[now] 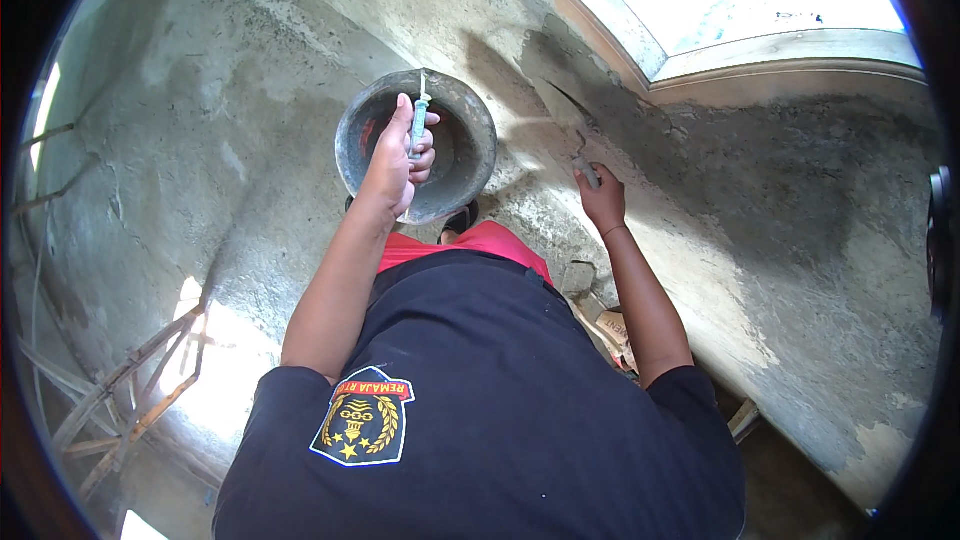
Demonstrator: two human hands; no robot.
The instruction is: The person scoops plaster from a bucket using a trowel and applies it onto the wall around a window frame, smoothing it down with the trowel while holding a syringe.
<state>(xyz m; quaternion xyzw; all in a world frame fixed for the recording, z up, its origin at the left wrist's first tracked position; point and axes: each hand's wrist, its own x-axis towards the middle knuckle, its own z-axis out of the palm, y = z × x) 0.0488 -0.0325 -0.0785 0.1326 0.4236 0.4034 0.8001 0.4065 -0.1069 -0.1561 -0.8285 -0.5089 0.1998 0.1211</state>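
Note:
My left hand (pixel 403 157) is raised over a round dark bucket (pixel 480 140), closed around the pale green handle (pixel 419 125) of a tool. A thin light-coloured piece sticks up from that handle; the tool's kind does not show. My right hand (pixel 604 202) grips the grey handle of a trowel (pixel 587 176) by the wall. Its bent neck leads up to a thin dark blade, seen nearly edge-on close to the wall (pixel 690 190). Darker, damp-looking plaster covers part of the wall around the blade. The bucket stands in front of my feet, and its inside is mostly in shadow.
A window with a wooden frame (pixel 790 50) lies above the wall at the upper right. Wooden or bamboo poles (pixel 130 380) stand at the lower left. A brown paper bag (pixel 612 325) lies beside my right arm near the wall's foot. The concrete floor (pixel 200 140) is rough.

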